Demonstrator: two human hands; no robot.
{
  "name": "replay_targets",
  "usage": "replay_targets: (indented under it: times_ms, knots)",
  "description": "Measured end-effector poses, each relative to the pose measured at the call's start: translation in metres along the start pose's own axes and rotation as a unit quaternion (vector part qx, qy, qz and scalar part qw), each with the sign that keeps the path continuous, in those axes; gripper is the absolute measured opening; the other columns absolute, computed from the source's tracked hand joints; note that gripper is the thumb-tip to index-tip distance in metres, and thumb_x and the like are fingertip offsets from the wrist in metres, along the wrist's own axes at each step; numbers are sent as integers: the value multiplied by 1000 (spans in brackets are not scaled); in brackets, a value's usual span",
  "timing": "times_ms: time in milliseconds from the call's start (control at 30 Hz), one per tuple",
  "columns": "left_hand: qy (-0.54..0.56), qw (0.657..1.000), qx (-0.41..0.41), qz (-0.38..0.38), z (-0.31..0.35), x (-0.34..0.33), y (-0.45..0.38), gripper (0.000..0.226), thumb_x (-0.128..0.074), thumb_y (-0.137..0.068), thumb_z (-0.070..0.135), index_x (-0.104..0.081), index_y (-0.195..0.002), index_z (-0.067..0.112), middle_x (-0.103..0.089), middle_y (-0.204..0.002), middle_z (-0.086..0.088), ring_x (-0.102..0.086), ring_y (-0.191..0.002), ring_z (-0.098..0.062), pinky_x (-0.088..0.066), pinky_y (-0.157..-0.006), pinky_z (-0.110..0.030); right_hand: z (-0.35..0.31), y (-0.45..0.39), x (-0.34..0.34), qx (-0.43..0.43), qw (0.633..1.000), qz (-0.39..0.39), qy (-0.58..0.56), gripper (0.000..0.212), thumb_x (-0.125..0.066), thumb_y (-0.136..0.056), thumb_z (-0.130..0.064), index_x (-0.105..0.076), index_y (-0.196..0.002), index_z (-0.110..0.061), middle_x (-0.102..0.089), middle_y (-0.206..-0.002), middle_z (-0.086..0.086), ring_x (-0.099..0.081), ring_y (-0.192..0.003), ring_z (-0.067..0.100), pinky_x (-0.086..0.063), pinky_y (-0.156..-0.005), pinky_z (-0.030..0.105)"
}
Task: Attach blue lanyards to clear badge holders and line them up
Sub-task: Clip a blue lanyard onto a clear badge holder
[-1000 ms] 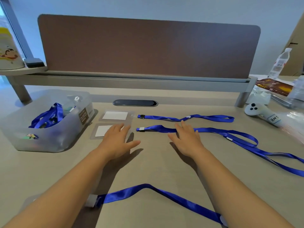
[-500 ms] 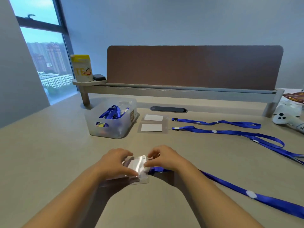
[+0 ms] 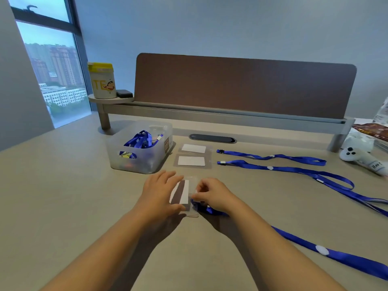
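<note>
Left hand (image 3: pixel 160 195): fingers clamped on clear plastic badge holder (image 3: pixel 182 196).
Right hand (image 3: pixel 212 196): fingertips pinched together on blue fabric lanyard (image 3: pixel 327 253) end.

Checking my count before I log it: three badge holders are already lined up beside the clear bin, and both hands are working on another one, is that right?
Not quite. The head view shows two badge holders lined up beside the clear bin, not three. Both hands, left and right, are working on another badge holder.
</note>
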State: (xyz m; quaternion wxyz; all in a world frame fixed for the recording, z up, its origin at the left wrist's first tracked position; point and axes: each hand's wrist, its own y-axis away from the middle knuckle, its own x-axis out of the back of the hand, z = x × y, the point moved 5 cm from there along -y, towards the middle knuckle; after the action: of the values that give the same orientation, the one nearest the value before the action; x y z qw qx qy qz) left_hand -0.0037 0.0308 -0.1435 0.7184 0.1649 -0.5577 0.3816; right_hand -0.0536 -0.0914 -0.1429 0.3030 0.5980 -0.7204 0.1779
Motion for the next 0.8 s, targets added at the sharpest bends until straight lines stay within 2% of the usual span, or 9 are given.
replay_targets:
  times_ms: [67, 133, 233, 300, 433, 500, 633, 700, 800]
  knots:
    - [15, 999, -30, -5, 12, 2, -2, 71, -64, -73, 46, -28, -132, 29, -27, -148, 2, -19, -136, -19, -18, -113, -39, 0, 0, 6, 12, 999, 11, -42, 19, -58, -86, -20, -45, -72, -24, -57, -92, 5, -57, -91, 20, -51, -84, 34]
    - [19, 998, -51, -14, 22, 1, -2, 69, -64, -73, 45, -31, -131, 29, -29, -147, 2, -22, -135, -18, -19, -113, -38, -1, 1, 11, 25, 997, 19, -72, 18, -57, -87, -20, -46, -73, -24, -57, -93, 3, -56, -92, 18, -49, -76, 25]
    - [39, 997, -59, 4, 31, 4, -3, 57, -62, -78, 35, -36, -129, 26, -40, -141, 0, -33, -129, -18, -26, -110, -36, -2, 4, 17, 28, 993, 20, -117, 18, -56, -88, -19, -48, -72, -21, -56, -82, -1, -55, -77, 8, -44, -64, 14]
    - [45, 997, -67, 19, 36, 10, -5, 45, -57, -82, 29, -43, -125, 24, -48, -135, -3, -42, -123, -19, -33, -106, -34, -1, 5, 20, 20, 988, 22, -151, 19, -56, -88, -18, -49, -70, -17, -55, -75, -3, -53, -71, 5, -44, -64, 15]
    - [42, 994, -97, 21, 45, 18, -5, 37, -51, -86, 26, -47, -123, 23, -56, -128, -8, -50, -116, -24, -40, -98, -32, 3, 7, 26, 11, 978, 26, -209, 19, -58, -87, -21, -53, -69, -15, -58, -77, -2, -55, -76, 9, -45, -72, 19]
    - [56, 991, -111, 40, 46, 21, -3, 36, -50, -86, 28, -49, -121, 23, -60, -123, -11, -54, -112, -29, -44, -94, -35, 5, 7, 27, 2, 970, 16, -241, 18, -56, -88, -19, -54, -70, -15, -60, -77, 0, -57, -74, 11, -47, -72, 21]
    - [58, 990, -115, 48, 46, 25, -3, 51, -40, -76, 51, -53, -118, 23, -67, -110, -15, -60, -101, -31, -49, -87, -37, 3, 13, 25, -32, 942, -29, -334, 13, -54, -89, -18, -53, -80, -9, -60, -77, 7, -60, -58, 14, -53, -56, 21]
    - [52, 991, -111, 49, 44, 25, -4, 55, -37, -75, 53, -54, -117, 22, -68, -109, -14, -61, -100, -30, -50, -86, -36, 2, 16, 25, -43, 934, -34, -353, 12, -55, -89, -18, -54, -82, -8, -56, -74, 5, -53, -49, 10, -50, -46, 17]
    - [55, 994, -84, 38, 38, 25, -6, 36, -48, -87, 28, -49, -122, 20, -62, -121, -11, -55, -111, -27, -46, -93, -34, 4, 17, 28, -58, 954, -12, -293, 13, -57, -87, -23, -57, -84, -10, -53, -73, 2, -34, -49, 8, -34, -43, 16]
